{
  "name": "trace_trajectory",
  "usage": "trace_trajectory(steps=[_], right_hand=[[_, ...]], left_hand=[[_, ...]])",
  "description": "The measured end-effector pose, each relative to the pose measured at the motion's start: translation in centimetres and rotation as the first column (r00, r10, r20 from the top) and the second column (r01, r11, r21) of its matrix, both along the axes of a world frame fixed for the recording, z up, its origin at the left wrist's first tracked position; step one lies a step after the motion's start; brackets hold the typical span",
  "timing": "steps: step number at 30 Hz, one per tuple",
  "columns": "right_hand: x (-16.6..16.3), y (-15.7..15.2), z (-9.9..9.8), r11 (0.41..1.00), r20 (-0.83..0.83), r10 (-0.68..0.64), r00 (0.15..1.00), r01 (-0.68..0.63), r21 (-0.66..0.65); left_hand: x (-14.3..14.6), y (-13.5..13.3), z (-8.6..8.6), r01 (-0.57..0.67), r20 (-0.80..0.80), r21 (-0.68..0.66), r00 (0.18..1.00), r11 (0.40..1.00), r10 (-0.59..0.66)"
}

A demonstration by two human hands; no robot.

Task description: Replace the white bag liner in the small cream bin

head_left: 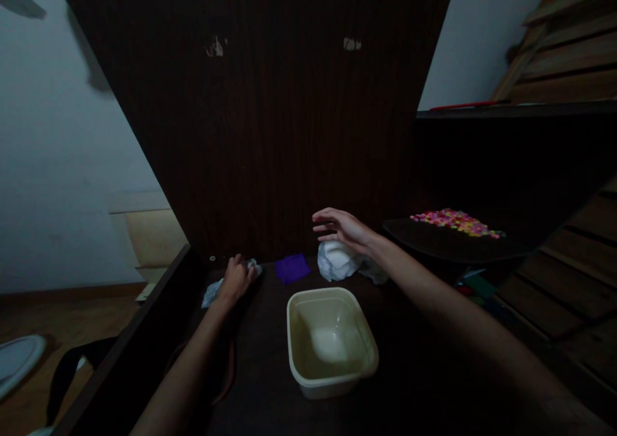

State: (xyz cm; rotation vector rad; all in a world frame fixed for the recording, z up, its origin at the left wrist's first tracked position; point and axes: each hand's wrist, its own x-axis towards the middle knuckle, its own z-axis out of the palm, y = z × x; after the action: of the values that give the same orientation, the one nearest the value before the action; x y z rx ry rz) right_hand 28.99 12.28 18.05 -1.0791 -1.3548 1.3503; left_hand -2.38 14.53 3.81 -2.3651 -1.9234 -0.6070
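Note:
My left hand (pixel 236 278) is closed on a pale crumpled cloth (pixel 213 288) that lies on the dark table top at the back left. My right hand (pixel 340 227) hovers open, fingers stretched out to the left, just above a white bunched cloth (pixel 337 260). Between the two hands a small purple cloth (pixel 292 268) lies flat on the table. In front of them stands a cream plastic tub (pixel 331 339) with a little liquid and something white at its bottom.
A dark wooden panel (pixel 270 114) rises right behind the table. To the right, a dark tray (pixel 453 242) carries a heap of small coloured pieces (pixel 456 222). Wooden slats (pixel 563 50) lean at the far right. The table's left edge (pixel 144 333) drops to a wooden floor.

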Motion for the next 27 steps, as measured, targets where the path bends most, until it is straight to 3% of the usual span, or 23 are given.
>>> trace_trajectory(steps=[3, 6, 11, 15, 19, 22, 27], right_hand=[[3.3, 0.4, -1.4, 0.994, 0.088, -0.097, 0.991, 0.093, 0.049], [6.0, 1.0, -3.5, 0.979, 0.231, -0.19, 0.954, 0.166, 0.12], [8.8, 1.3, -6.9, 0.939, 0.487, -0.32, 0.813, 0.204, 0.277], [9.5, 0.8, -9.0, 0.935, 0.644, -0.344, 0.683, 0.19, 0.298], [9.4, 0.7, -10.8, 0.95, 0.737, -0.312, 0.599, 0.182, 0.254], [8.9, 1.0, -12.2, 0.959, 0.761, -0.284, 0.583, 0.173, 0.225], [7.9, 1.2, -13.8, 0.958, 0.746, -0.286, 0.602, 0.159, 0.239]], left_hand=[[-0.1, 0.6, -1.4, 0.024, 0.036, -0.007, 0.999, 1.0, -0.023], [-0.4, 1.0, -1.8, -0.015, 0.068, 0.027, 0.998, 1.0, 0.013], [-0.7, 0.3, -1.7, -0.154, 0.065, 0.043, 0.986, 0.987, 0.151], [0.0, -0.7, -1.9, -0.274, 0.05, 0.01, 0.961, 0.962, 0.273], [0.7, -0.7, -1.7, -0.208, 0.055, -0.046, 0.976, 0.977, 0.211], [0.8, -0.6, -1.4, -0.155, 0.082, -0.043, 0.984, 0.987, 0.159], [0.6, -0.7, -1.0, -0.172, 0.092, 0.013, 0.981, 0.985, 0.17]])
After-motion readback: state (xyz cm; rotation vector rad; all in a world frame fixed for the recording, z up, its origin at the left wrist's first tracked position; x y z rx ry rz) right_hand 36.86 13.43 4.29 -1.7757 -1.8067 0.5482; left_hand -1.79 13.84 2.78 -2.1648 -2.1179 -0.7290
